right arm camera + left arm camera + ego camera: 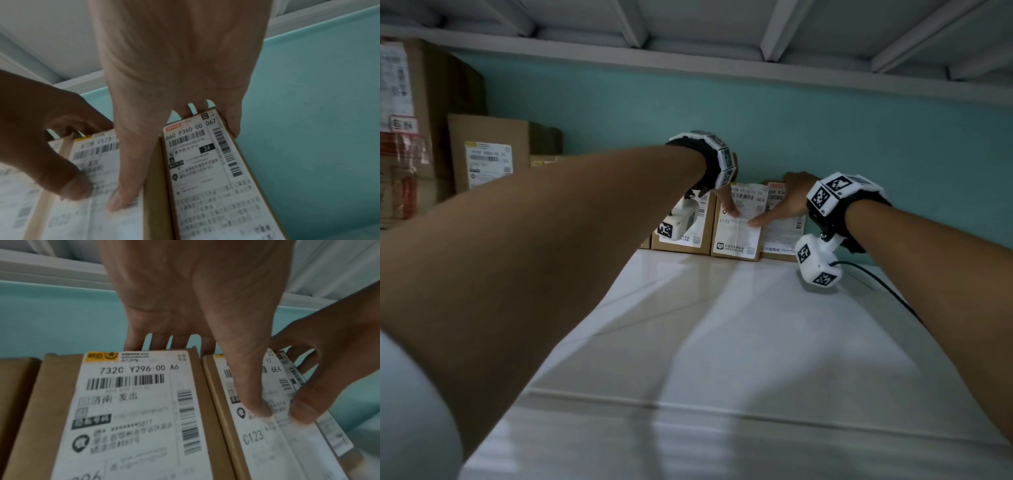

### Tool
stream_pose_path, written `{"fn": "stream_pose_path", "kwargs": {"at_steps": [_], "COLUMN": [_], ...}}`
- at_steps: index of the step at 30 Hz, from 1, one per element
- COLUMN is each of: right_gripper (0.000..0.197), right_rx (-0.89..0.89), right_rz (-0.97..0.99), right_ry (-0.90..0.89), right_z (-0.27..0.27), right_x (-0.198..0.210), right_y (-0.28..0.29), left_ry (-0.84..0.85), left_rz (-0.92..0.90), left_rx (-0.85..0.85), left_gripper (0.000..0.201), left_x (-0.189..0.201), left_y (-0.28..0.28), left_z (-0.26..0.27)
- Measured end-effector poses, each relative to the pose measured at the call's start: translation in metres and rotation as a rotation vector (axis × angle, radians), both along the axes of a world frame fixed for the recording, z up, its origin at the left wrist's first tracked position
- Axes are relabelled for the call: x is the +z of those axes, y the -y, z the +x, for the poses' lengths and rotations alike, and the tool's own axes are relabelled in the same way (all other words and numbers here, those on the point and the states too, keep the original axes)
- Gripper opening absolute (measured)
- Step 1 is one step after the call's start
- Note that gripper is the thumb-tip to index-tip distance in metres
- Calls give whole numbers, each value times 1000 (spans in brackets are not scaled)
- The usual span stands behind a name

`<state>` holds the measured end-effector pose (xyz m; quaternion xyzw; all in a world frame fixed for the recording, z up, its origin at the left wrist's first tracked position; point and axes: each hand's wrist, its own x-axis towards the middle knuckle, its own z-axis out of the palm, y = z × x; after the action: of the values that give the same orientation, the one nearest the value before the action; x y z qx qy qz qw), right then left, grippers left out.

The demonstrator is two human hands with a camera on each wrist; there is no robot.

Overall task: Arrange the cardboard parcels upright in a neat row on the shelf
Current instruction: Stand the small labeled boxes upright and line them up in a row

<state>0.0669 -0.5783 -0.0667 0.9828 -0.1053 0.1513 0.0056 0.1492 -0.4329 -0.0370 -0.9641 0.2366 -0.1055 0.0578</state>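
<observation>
Three small cardboard parcels with white labels stand upright at the back of the shelf: the left parcel (681, 226) (131, 410), the middle parcel marked C123 (738, 233) (263, 443) (86, 211), and the right parcel (782, 228) (209, 178). My left hand (727, 195) (195, 305) hooks its fingers behind the left parcel's top, and its thumb presses on the middle parcel's label. My right hand (789, 198) (180, 65) hooks its fingers behind the right parcel's top. Its thumb also lies on the middle label. The middle parcel sits slightly forward of the right one.
Larger cardboard boxes (486, 150) are stacked at the left of the shelf. The white shelf surface (722, 342) stretches toward me. A teal wall (842, 137) backs the parcels and an upper shelf (688, 31) hangs overhead. A black cable (887, 287) trails at the right.
</observation>
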Motion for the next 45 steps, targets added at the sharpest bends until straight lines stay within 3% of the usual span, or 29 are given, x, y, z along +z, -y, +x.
{"fn": "stream_pose_path", "kwargs": {"at_steps": [3,5,8,11,15,17,19,24,28,31,33,36,45], "right_gripper": [117,122,123,105,140,145,153,125,90,65,51,50,63], "right_rx": [-2,-10,-12,-4,-113,-54,26,182,194,204,175,164,88], "right_rz": [-6,-5,-63,-120,-172,-143,-147,-162,-162,-196,-201,-227,-171], "right_ry": [-16,-30,-38,-39,-36,-32,-29,-10,49,89,82,117,103], "right_z": [10,15,3,-7,-9,-5,0,21,28,36,41,48,41], "right_x": [2,3,2,4,11,15,17,20,19,23,27,28,26], "right_y": [2,3,-7,-15,-31,-46,-67,-111,-135,-147,-150,-149,-168], "left_ry": [2,28,55,62,121,120,138,180,216,153,195,218,174], "left_rz": [44,35,9,-22,4,24,49,146,121,97,139,107,14], "left_rx": [-30,-44,-40,-47,4,64,107,177,168,173,142,121,81], "left_gripper": [98,99,113,115,120,126,117,110,77,53,47,67,69], "left_x": [0,-2,-5,0,17,22,23,9,4,11,16,18,20], "left_y": [1,0,-6,-27,-74,-98,-122,-164,-172,-175,-174,-175,-178], "left_z": [1,0,-6,-14,-28,-30,-25,-9,1,1,0,7,15]}}
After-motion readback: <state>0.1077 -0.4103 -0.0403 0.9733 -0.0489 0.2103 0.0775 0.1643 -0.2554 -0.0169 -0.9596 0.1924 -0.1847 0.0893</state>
